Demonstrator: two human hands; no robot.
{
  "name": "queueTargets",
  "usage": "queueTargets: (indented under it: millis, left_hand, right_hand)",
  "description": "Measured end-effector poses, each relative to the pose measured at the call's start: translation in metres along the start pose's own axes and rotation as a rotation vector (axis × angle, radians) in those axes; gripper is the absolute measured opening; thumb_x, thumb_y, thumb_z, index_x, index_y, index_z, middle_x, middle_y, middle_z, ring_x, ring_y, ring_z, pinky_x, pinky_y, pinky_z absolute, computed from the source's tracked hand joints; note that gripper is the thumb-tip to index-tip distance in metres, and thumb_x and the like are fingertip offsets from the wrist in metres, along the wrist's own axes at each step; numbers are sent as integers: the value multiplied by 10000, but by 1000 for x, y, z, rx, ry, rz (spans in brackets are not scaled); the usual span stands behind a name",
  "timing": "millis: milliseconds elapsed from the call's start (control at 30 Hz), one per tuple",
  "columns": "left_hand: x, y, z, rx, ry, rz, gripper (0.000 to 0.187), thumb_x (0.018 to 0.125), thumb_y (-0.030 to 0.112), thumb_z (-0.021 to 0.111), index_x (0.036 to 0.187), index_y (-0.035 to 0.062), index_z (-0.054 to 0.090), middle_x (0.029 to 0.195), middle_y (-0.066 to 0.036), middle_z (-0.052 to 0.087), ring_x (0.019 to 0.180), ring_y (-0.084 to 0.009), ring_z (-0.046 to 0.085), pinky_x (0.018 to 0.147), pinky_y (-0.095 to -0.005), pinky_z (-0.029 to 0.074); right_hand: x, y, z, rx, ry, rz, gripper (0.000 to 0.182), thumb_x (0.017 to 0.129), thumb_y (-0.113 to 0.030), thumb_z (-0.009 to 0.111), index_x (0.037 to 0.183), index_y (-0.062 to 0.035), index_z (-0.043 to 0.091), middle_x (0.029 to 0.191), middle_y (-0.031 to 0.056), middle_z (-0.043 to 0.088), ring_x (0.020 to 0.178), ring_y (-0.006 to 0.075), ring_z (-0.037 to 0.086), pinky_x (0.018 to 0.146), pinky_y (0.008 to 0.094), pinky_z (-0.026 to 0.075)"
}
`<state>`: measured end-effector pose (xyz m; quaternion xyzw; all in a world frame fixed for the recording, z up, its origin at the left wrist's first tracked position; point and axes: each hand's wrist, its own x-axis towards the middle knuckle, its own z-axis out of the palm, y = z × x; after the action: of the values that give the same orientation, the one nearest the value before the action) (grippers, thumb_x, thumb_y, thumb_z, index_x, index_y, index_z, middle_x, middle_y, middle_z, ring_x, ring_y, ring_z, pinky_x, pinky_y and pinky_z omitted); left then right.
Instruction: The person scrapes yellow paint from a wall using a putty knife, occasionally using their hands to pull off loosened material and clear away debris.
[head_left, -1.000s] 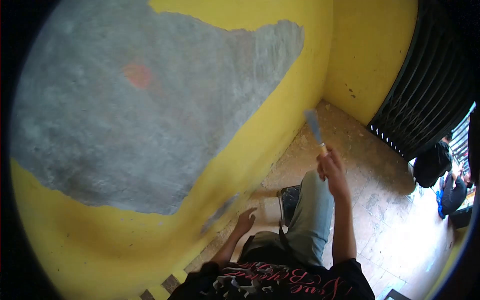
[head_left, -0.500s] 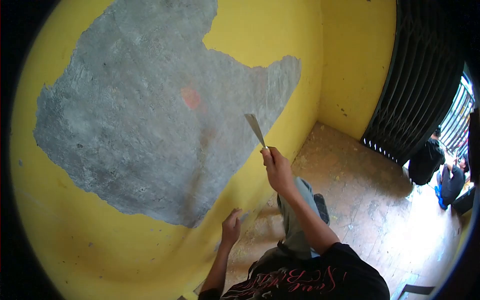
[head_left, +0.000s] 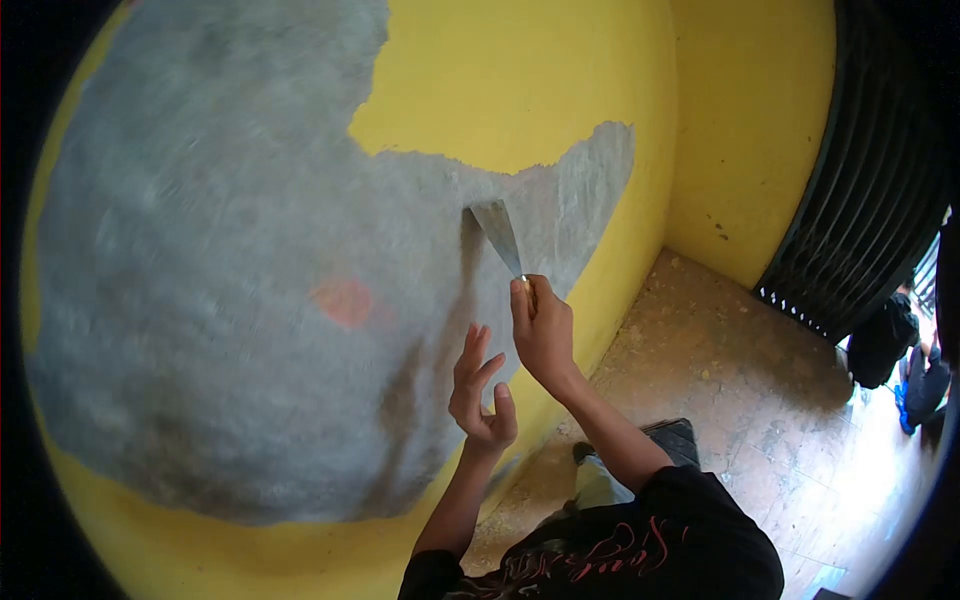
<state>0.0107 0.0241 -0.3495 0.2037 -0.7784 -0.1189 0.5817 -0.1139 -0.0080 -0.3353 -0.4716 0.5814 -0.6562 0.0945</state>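
My right hand [head_left: 544,330] is wrapped round the handle of a putty knife [head_left: 499,234]. Its flat metal blade points up and to the left, close over the grey bared patch [head_left: 240,230] of the wall, below the ragged lower edge of the yellow paint [head_left: 500,90]. A shadow of the blade falls on the grey surface beside it. Lower and to the left, my left hand [head_left: 484,395] is raised in front of the patch, fingers spread and holding nothing. A faint reddish spot [head_left: 343,302] shows on the grey to its left.
The yellow side wall [head_left: 750,130] meets the patched wall at a corner. A dark folding metal gate [head_left: 860,180] stands at the right. Paint flakes litter the tiled floor [head_left: 690,340]. Two people [head_left: 884,335] are near the bright opening at far right.
My left hand has risen from low by the wall to near my right hand, its fingers spreading. The putty knife has come nearer the patch's upper paint edge. The camera view has shifted.
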Motion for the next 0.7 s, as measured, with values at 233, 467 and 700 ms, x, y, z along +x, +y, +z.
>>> queueTargets:
  millis: [233,467,700]
  left_hand:
    - [10,-43,49,-196,198,-325,341,955,201,461,1177,-51,520,1311,-296,499,1248,-361,482,1001,-448,392]
    - [-30,-49,47,-240,113,-627,329,958,167,440,1163,-65,550,1270,-287,538,1244,-365,490,1037,-446,360]
    - [-34,-56,36,-250,57,-654,378,980,265,478,1189,-41,556,1237,-211,580,1210,-284,513,1013,-421,377]
  right_hand:
    - [34,7,-3,136,-194,212,218,965,-205,523,981,13,534,580,165,560,525,348,598,465,382,415]
    - [53,-6,-9,110,-270,259,213,965,-203,522,981,9,530,565,160,552,526,336,613,466,376,433]
    - [47,-17,-23,106,-322,257,243,966,-223,527,1030,11,543,584,160,561,529,278,603,481,355,419]
